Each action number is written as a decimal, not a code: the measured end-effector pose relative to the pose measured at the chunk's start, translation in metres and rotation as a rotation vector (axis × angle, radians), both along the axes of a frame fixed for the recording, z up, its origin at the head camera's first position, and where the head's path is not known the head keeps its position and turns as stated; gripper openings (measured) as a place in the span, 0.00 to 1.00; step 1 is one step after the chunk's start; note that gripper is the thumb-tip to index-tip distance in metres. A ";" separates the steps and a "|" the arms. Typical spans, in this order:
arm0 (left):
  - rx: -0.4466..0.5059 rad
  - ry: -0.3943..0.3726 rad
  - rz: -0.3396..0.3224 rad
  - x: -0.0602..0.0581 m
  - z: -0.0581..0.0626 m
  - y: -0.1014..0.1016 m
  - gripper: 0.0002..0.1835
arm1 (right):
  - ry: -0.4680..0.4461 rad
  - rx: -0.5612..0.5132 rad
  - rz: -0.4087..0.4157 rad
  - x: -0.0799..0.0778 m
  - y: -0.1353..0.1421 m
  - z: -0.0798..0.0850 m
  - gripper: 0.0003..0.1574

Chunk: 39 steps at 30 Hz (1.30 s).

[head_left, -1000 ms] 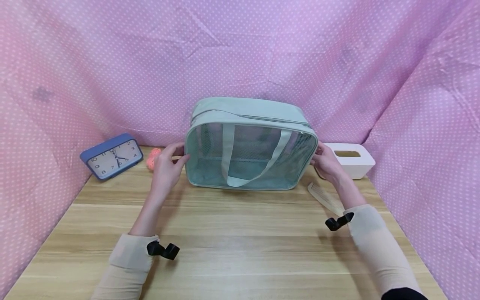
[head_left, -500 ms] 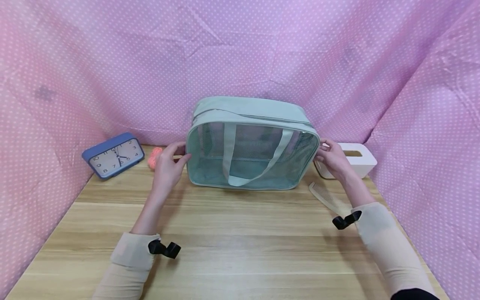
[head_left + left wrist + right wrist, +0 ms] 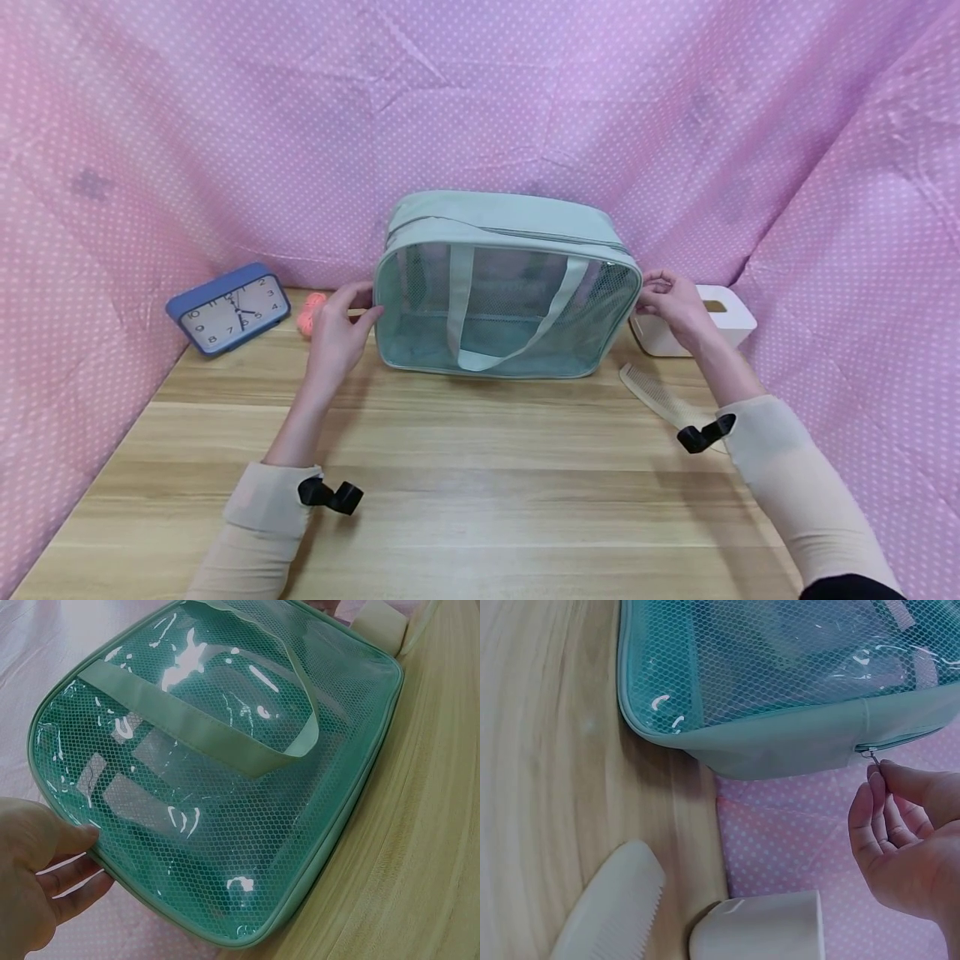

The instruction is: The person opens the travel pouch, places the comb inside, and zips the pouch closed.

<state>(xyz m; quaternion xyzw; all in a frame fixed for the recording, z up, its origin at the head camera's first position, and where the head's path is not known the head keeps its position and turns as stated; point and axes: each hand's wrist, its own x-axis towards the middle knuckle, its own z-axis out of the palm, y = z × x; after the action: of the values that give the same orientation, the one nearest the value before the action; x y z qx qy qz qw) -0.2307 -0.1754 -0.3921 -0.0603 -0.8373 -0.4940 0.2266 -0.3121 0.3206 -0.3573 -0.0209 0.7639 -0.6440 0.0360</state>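
Clock: I see it at the table's back left corner.
Yarn: coral, near back edge.
Tissue box: white, back right corner.
Comb: toward right edge.

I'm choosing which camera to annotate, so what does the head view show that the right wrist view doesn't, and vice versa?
Only the head view: the blue clock, the pink yarn, and the left hand holding the edge of the green bag.

Only the right wrist view: a clear look at the zipper pull, pinched in the right hand.

Both: the green bag, the right hand, the comb, the white box, the wooden table and the pink dotted cloth.
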 end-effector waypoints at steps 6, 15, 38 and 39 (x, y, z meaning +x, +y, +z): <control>-0.001 -0.009 -0.002 0.000 0.000 0.000 0.18 | 0.035 0.020 0.008 -0.001 0.001 0.008 0.10; -0.009 -0.002 -0.008 0.001 0.001 0.002 0.18 | 0.056 0.030 0.015 -0.003 0.000 0.020 0.11; 0.003 -0.006 -0.001 0.002 0.001 0.000 0.17 | 0.140 0.317 -0.032 -0.003 -0.016 0.086 0.11; 0.002 -0.005 -0.002 0.001 0.001 0.000 0.17 | 0.141 0.344 -0.027 -0.003 -0.017 0.089 0.12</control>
<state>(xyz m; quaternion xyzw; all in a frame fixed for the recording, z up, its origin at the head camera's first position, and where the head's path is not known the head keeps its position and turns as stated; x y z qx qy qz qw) -0.2293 -0.1751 -0.3913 -0.0598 -0.8372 -0.4953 0.2240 -0.3150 0.3035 -0.2683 -0.0495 0.8637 -0.5011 -0.0231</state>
